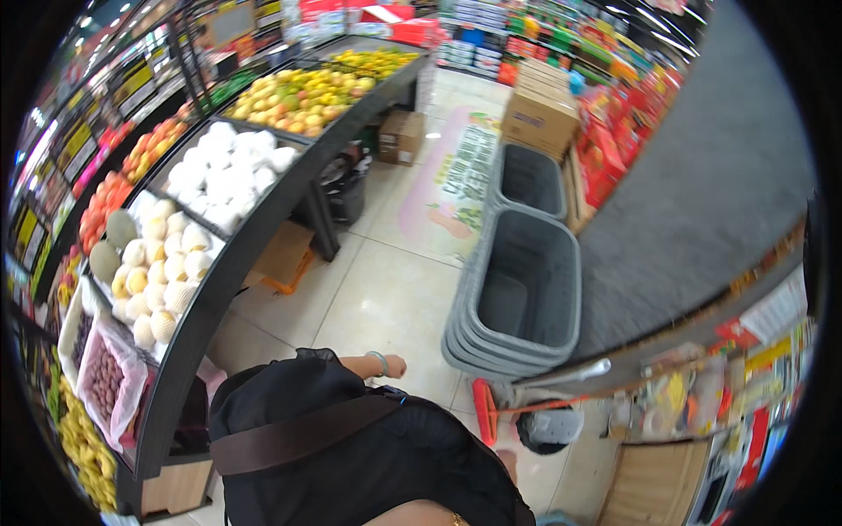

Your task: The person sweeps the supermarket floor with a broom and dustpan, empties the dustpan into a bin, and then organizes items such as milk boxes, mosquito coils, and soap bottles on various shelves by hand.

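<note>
My left hand (395, 366), with a pale bracelet (377, 363) at its wrist, is over the tiled floor. It looks compact, with its fingers bent out of sight; no object shows in it. Only a small part of my right hand or wrist (508, 461) shows past my black top (316, 407), so its fingers are hidden. To the right of my left hand stands a stack of grey plastic bins (573, 289). An orange-red broom or dustpan head (485, 411) is on the floor near my right hand. A brown strap (296, 442) crosses my chest.
At left runs a black-edged produce stand (223, 260) with net-wrapped fruit (158, 276), white-wrapped produce (227, 167) and yellow fruit (296, 95). A grey counter (671, 217) curves along the right. Cardboard boxes (543, 112) stand beyond the bins, and a black bucket (346, 197) under the stand.
</note>
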The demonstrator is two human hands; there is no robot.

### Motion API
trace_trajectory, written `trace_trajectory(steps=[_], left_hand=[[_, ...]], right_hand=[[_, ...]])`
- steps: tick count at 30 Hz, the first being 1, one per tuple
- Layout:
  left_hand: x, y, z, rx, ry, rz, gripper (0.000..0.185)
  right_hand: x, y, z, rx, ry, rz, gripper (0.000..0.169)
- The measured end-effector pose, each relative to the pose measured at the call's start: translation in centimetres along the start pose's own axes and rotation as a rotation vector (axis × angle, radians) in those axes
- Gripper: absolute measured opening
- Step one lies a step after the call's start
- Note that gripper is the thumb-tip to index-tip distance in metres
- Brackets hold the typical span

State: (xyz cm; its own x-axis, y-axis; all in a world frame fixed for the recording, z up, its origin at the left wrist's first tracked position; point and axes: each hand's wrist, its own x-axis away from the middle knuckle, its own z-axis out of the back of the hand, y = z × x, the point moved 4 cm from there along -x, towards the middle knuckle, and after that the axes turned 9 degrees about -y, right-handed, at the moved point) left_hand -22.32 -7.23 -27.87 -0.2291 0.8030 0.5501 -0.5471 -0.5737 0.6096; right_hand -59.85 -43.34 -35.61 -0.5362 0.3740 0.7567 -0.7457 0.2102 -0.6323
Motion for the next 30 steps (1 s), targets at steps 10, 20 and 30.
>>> trace_trajectory(steps=[10, 20, 30], left_hand=[[21.4, -26.8, 7.6, 0.019, 0.283, 0.635, 0.020], [32.5, -32.9, 0.0, 0.647, 0.783, 1.057, 0.019], [29.0, -28.2, -6.5, 1.117, 0.248, 1.297, 0.020]], right_hand=[[-3.6, -21.1, -25.0, 0.632, -0.381, 0.075, 0.021], [-7.4, -44.7, -45.5, 0.864, -0.662, 0.327, 0.019], [-28.3, -54.7, -48.6, 1.347, -0.781, 0.277, 0.025]])
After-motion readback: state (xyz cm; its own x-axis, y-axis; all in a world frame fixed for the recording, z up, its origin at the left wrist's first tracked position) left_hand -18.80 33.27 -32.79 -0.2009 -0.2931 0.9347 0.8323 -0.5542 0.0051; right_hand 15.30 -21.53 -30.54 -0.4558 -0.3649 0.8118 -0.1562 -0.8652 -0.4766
